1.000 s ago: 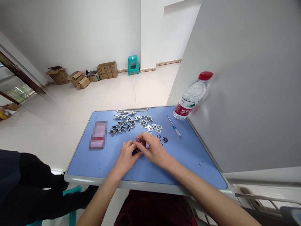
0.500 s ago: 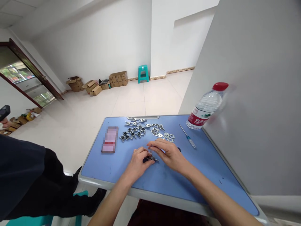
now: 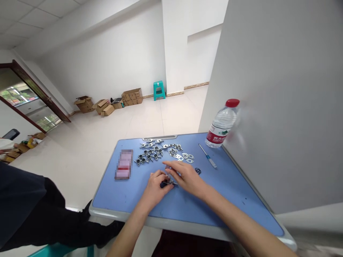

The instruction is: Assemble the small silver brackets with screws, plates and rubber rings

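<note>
Near the front middle of the blue table, my left hand (image 3: 154,186) is closed around a small metal part (image 3: 170,182) with a thin stem pointing right. My right hand (image 3: 189,178) is bent over the same part, its thumb and forefinger close together. Whatever lies between those fingertips is too small to make out. Beyond my hands are several metal fittings with dark round openings (image 3: 148,156) and flat oval metal plates (image 3: 188,157). Black rings (image 3: 198,171) rest just right of my right hand.
A screwdriver (image 3: 208,157) lies at the right, with a water bottle (image 3: 221,125) behind it beside the grey partition (image 3: 268,107). A blurred-out phone-like slab (image 3: 124,164) lies at the left. Someone in dark trousers (image 3: 59,217) is close to the table's left side.
The whole view has shifted slightly, moving the table and bottle leftward in the picture. Both hands stay at the small metal part. The black rings now show more fully beside my right hand.
</note>
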Motion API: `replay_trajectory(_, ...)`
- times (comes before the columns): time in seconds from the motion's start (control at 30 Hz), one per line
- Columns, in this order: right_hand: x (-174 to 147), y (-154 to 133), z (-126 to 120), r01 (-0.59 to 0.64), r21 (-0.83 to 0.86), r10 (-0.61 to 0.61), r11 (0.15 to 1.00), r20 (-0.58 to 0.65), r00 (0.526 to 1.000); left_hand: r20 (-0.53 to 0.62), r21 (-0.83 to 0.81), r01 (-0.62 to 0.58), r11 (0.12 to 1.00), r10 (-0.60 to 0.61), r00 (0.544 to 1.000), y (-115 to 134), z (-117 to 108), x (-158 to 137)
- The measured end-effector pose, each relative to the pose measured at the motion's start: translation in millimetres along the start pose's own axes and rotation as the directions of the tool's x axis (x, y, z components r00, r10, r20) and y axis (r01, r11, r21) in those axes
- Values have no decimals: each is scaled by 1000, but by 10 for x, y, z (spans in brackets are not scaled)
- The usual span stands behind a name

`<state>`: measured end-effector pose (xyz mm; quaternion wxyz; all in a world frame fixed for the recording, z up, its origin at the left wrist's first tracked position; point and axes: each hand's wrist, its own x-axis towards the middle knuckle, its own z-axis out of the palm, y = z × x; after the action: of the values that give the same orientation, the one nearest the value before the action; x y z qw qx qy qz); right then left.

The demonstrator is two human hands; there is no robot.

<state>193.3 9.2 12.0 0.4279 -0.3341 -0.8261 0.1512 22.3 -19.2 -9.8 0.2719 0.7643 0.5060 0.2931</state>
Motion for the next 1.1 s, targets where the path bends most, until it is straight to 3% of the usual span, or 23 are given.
replay_trajectory(0.13,9,-13,-41,-43,72,41,996,36,999,32,3,14,1000,-14,999,18,-36,-16)
replay_trajectory(0.43,10,-36,-46,63,76,-62,995,-12,998,75,-42,52,998,-48,996,14,-80,-19)
replay_trajectory(0.6,5,-60,-23,109,31,-109,994,-2,994,50,-23,3,1000,-2,999,-30,-33,-11)
replay_trajectory(1.1,-59,32,158,-1,-52,-8,999,-158,987,93,-18,-40,999,41,995,-16,-66,-43)
